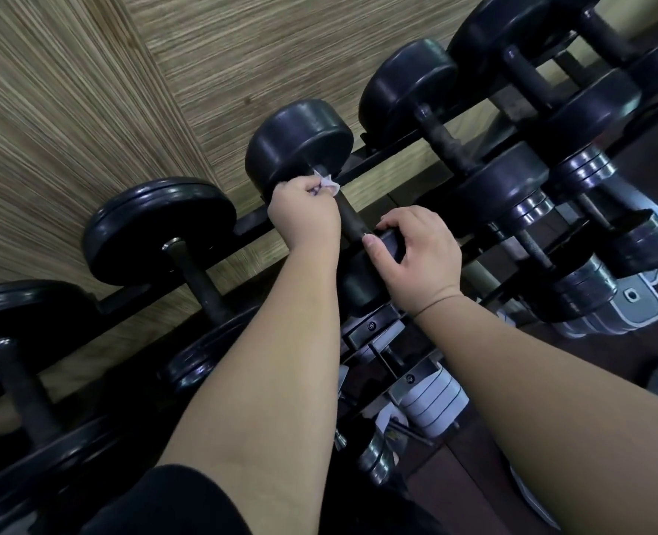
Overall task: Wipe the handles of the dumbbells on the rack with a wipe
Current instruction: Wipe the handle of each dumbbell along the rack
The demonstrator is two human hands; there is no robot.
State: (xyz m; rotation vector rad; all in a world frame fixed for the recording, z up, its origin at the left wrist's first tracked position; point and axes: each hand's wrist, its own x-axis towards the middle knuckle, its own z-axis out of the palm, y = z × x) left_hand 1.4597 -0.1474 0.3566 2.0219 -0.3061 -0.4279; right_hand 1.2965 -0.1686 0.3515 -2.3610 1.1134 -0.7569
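The left hand (pixel 304 216) squeezes the wipe (pixel 327 182) round the handle (pixel 352 220) of the dumbbell (pixel 300 140); the right hand (pixel 416 256) grips its near end.

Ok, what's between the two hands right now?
Head view: only bare handle, between the left hand gripping the wipe and the right hand holding the dumbbell.

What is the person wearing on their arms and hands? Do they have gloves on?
No gloves. The left hand and the right hand are bare, and so are both forearms. A thin dark band goes round the right wrist. The black fabric at the bottom of the picture looks like a short sleeve on the left arm. No watch or rings show.
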